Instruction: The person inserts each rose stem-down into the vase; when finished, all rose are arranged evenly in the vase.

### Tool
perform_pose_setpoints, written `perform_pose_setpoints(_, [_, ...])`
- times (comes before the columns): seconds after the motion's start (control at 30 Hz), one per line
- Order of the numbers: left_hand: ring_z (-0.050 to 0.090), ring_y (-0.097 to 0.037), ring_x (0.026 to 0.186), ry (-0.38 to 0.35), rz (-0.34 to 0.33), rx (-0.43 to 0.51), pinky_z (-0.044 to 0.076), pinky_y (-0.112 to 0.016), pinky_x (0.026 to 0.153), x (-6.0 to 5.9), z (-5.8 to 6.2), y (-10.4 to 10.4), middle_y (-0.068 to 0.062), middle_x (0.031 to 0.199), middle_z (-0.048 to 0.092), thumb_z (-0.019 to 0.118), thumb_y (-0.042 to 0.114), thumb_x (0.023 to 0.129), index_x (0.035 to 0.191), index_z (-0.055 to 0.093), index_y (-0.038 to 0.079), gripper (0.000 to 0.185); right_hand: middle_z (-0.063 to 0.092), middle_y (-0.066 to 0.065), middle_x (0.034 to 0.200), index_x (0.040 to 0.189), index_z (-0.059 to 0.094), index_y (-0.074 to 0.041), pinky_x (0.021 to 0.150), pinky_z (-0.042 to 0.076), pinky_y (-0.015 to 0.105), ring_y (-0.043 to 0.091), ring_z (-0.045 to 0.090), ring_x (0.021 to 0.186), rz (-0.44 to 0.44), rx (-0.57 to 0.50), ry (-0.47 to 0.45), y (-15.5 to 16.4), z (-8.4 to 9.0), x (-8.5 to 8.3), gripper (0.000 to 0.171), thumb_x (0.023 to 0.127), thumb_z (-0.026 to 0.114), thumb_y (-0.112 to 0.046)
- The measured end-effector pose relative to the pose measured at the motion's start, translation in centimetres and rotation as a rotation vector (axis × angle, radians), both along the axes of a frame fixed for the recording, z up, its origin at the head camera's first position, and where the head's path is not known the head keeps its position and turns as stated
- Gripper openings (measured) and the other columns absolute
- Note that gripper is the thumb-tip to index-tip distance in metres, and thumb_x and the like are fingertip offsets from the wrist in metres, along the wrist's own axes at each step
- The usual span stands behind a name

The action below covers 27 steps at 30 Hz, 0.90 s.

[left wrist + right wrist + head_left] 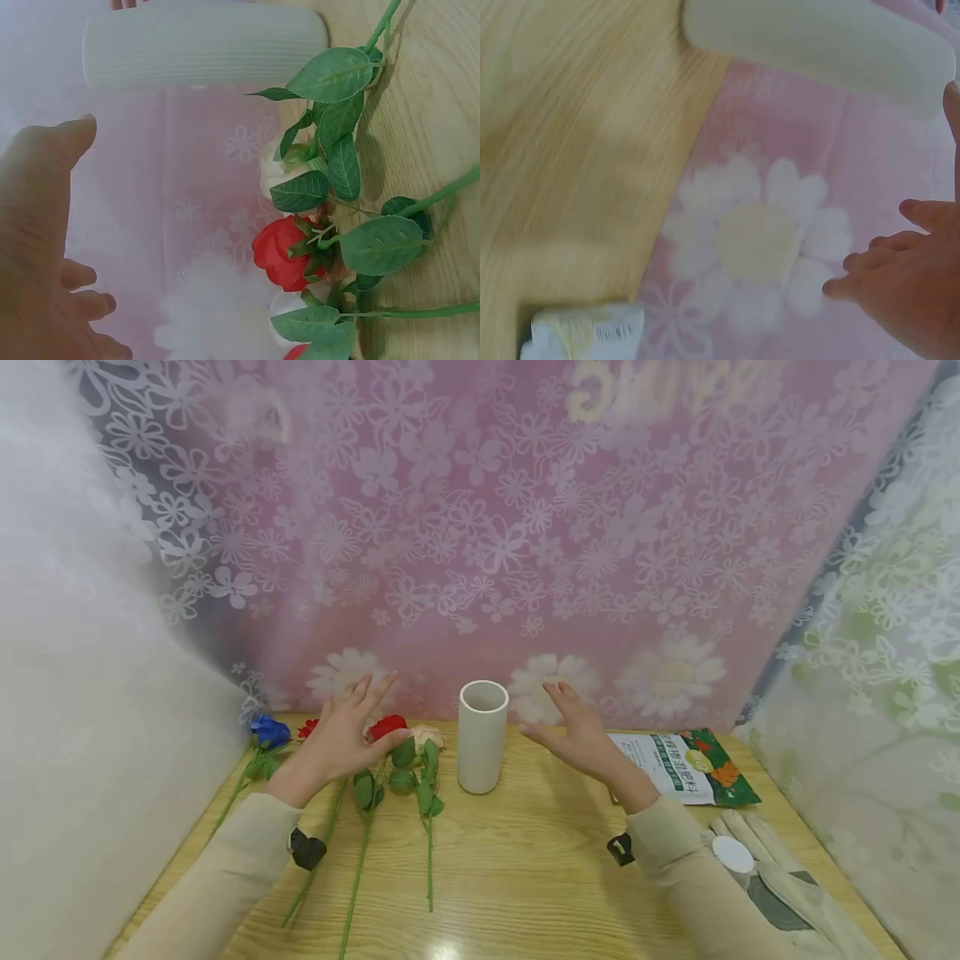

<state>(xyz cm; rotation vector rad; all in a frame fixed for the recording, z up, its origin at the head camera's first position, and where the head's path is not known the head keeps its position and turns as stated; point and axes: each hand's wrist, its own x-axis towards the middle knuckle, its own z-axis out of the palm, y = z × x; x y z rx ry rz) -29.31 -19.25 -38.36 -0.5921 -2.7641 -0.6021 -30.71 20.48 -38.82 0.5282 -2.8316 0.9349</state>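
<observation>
A white cylindrical vase (482,747) stands upright on the wooden table, with a hand raised to either side of it. My left hand (341,739), fingers spread, is above the artificial roses and holds nothing. Under and around it lie a blue rose (268,732), a red rose (387,725) and a cream rose (427,737), their green stems towards me; part of the flowers is hidden by the hand. To the right of the vase my right hand (581,739) is held up with its fingers extended, apart from the vase and with nothing in it.
A green and white printed packet (686,768) lies at the back right. Nearer, partly behind the right sleeve, are pale gloves (787,893) and a small white round object (732,854). Floral curtains (480,527) hang at the back and sides of the table (510,877).
</observation>
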Motion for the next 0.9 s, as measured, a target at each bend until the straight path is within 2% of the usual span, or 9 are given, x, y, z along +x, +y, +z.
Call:
perform_pose_setpoints(0.17, [0.029, -0.046, 0.158, -0.002, -0.01, 0.083, 0.023, -0.078, 0.121, 0.2, -0.6, -1.0, -0.018, 0.175, 0.022, 0.062, 0.064, 0.099, 0.169, 0.011, 0.04, 0.091, 0.029, 0.015, 0.173, 0.168, 0.028, -0.024, 0.121, 0.033, 0.07, 0.045, 0.031, 0.157, -0.008, -0.114, -0.028, -1.7, -0.1, -0.1, 0.097, 0.092, 0.071, -0.065])
perform_pose_setpoints(0.2, [0.043, -0.046, 0.151, 0.002, -0.006, 0.1, 0.033, -0.075, 0.118, 0.3, -0.8, -1.2, -0.017, 0.174, 0.025, 0.062, 0.064, 0.099, 0.169, 0.011, 0.04, 0.09, 0.032, 0.015, 0.172, 0.168, 0.029, -0.026, 0.12, 0.035, 0.069, 0.044, 0.035, 0.156, -0.012, -0.137, -0.042, -2.0, -0.2, -0.2, 0.097, 0.091, 0.073, -0.067])
perform_pose_setpoints(0.27, [0.068, -0.046, 0.118, 0.012, 0.001, 0.14, 0.055, -0.065, 0.099, 0.5, -0.9, -1.6, -0.023, 0.158, 0.05, 0.061, 0.063, 0.101, 0.169, 0.013, 0.039, 0.087, 0.036, 0.015, 0.17, 0.167, 0.03, -0.029, 0.119, 0.039, 0.066, 0.043, 0.039, 0.154, -0.014, -0.184, -0.071, -2.6, -0.4, -0.3, 0.1, 0.087, 0.075, -0.069])
perform_pose_setpoints(0.3, [0.071, -0.045, 0.112, 0.021, 0.007, 0.158, 0.059, -0.059, 0.089, 0.5, -1.1, -1.9, -0.024, 0.153, 0.054, 0.061, 0.061, 0.101, 0.169, 0.014, 0.04, 0.085, 0.037, 0.015, 0.169, 0.167, 0.031, -0.029, 0.119, 0.04, 0.064, 0.042, 0.04, 0.154, -0.009, -0.208, -0.078, -2.9, -0.5, -0.4, 0.101, 0.086, 0.076, -0.069])
perform_pose_setpoints(0.4, [0.076, -0.043, 0.089, 0.053, 0.022, 0.201, 0.06, -0.047, 0.067, 0.8, -1.3, -2.6, -0.025, 0.138, 0.066, 0.062, 0.054, 0.103, 0.169, 0.019, 0.038, 0.08, 0.037, 0.012, 0.17, 0.167, 0.032, -0.022, 0.122, 0.04, 0.056, 0.036, 0.038, 0.156, 0.031, -0.297, -0.099, -3.7, -1.0, -0.6, 0.103, 0.086, 0.08, -0.064])
perform_pose_setpoints(0.43, [0.077, -0.043, 0.091, 0.059, 0.025, 0.22, 0.06, -0.046, 0.065, 0.9, -1.4, -2.9, -0.027, 0.133, 0.068, 0.063, 0.051, 0.104, 0.169, 0.021, 0.037, 0.079, 0.037, 0.012, 0.17, 0.167, 0.032, -0.02, 0.123, 0.04, 0.055, 0.034, 0.038, 0.156, 0.044, -0.325, -0.102, -4.0, -1.1, -0.7, 0.103, 0.086, 0.081, -0.062])
perform_pose_setpoints(0.5, [0.076, -0.041, 0.106, 0.067, 0.041, 0.251, 0.064, -0.05, 0.071, 1.1, -1.7, -3.4, -0.027, 0.144, 0.063, 0.066, 0.048, 0.103, 0.168, 0.026, 0.036, 0.076, 0.04, 0.01, 0.168, 0.166, 0.034, -0.017, 0.125, 0.039, 0.051, 0.031, 0.039, 0.156, 0.068, -0.368, -0.098, -4.4, -1.6, -0.9, 0.101, 0.087, 0.081, -0.059])
perform_pose_setpoints(0.7, [0.08, -0.035, 0.094, 0.067, 0.082, 0.337, 0.065, -0.054, 0.078, 1.9, -2.6, -5.2, -0.021, 0.137, 0.07, 0.069, 0.036, 0.103, 0.165, 0.038, 0.024, 0.07, 0.06, 0.004, 0.153, 0.159, 0.047, -0.026, 0.121, 0.045, 0.05, 0.025, 0.056, 0.144, 0.104, -0.426, -0.061, -5.6, -2.7, -1.4, 0.083, 0.089, 0.084, -0.05])
perform_pose_setpoints(0.9, [0.075, -0.042, 0.106, 0.013, 0.131, 0.43, 0.062, -0.059, 0.087, 3.4, -3.0, -6.6, -0.023, 0.13, 0.072, 0.067, 0.035, 0.105, 0.163, 0.042, 0.019, 0.065, 0.065, 0.005, 0.146, 0.156, 0.05, -0.029, 0.11, 0.055, 0.046, 0.026, 0.065, 0.134, 0.13, -0.503, -0.052, -6.4, -3.2, -1.5, 0.08, 0.087, 0.089, -0.039])
